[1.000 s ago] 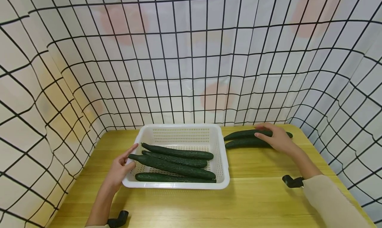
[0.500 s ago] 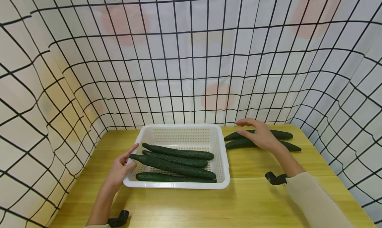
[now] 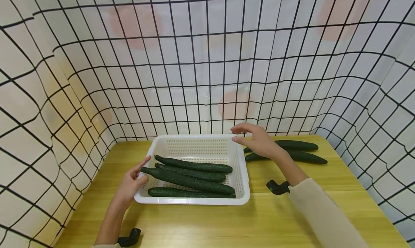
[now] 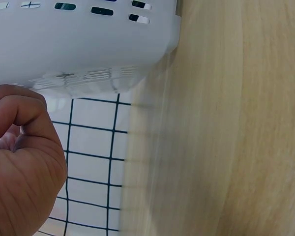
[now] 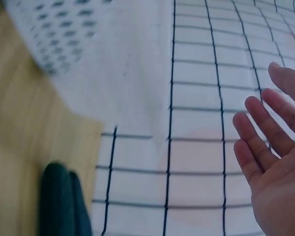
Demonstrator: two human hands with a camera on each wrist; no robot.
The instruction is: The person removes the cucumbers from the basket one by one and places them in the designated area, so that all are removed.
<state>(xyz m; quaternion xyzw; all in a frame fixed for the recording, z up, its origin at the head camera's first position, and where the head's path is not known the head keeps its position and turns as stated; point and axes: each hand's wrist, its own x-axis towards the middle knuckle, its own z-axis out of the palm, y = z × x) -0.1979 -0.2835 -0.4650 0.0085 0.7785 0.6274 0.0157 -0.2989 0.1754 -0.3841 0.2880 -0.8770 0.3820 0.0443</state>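
Cucumbers [image 3: 191, 179] are being held left-to-right on wood [image 3: 184, 226], before gridded walls [image 3: 191, 75], in a basket [image 3: 194, 201] gripped by the left hand [image 3: 128, 185], right hand [image 3: 257, 141] relaxed.

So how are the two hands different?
The left hand grips the white basket at its left side; the right hand holds nothing. The left hand's fingers look curled, while the right hand's are loosely open. Both hands are bare.

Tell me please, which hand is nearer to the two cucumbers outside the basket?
Right. The right hand hovers over the basket-side part of the two cucumbers; the left hand is across the white basket, holding its left rim.
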